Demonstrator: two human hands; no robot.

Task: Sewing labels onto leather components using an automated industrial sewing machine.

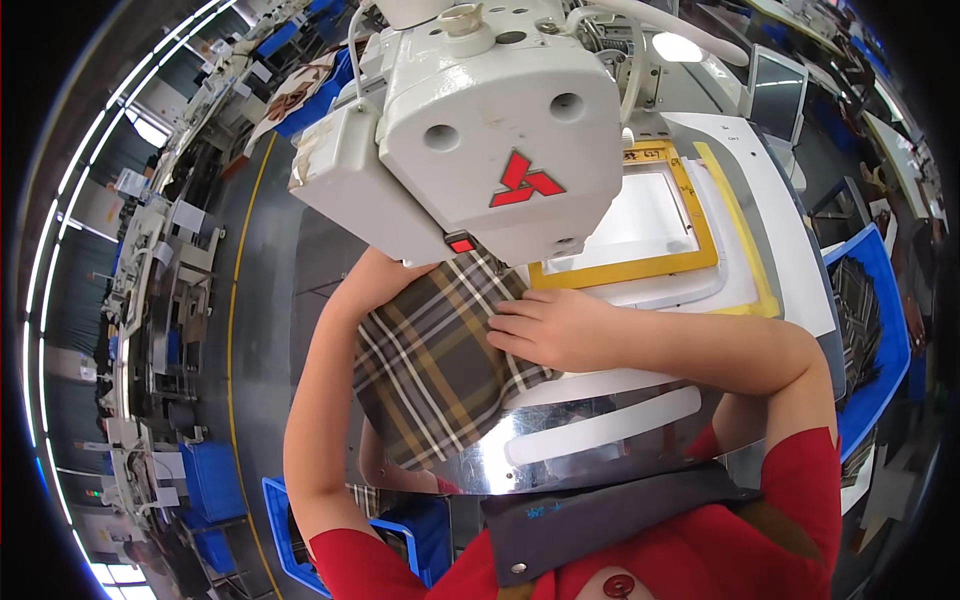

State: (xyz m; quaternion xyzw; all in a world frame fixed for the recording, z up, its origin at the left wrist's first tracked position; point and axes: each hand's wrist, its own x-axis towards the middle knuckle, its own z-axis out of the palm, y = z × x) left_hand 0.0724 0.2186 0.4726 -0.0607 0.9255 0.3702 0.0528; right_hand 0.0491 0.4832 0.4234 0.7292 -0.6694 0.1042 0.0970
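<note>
A plaid fabric piece (425, 365) in dark grey, tan and white lies under the head of a white sewing machine (480, 120). My right hand (550, 328) rests on the fabric's right edge, its fingers stretched out flat and pointing left. At the far left edge of the fabric is my left hand (385, 280); its fingers pass behind the machine head and are mostly hidden. The machine head also covers the needle area and the fabric's far part. The cloth's near corner drapes over the shiny metal table plate (600, 455).
Right of the machine head lies a yellow frame (625, 272) on a white board. A blue bin (870, 340) with plaid pieces stands at the right, another blue bin (425, 540) below the table. A dark grey cloth flap (610, 515) crosses my front. Other workstations line the left.
</note>
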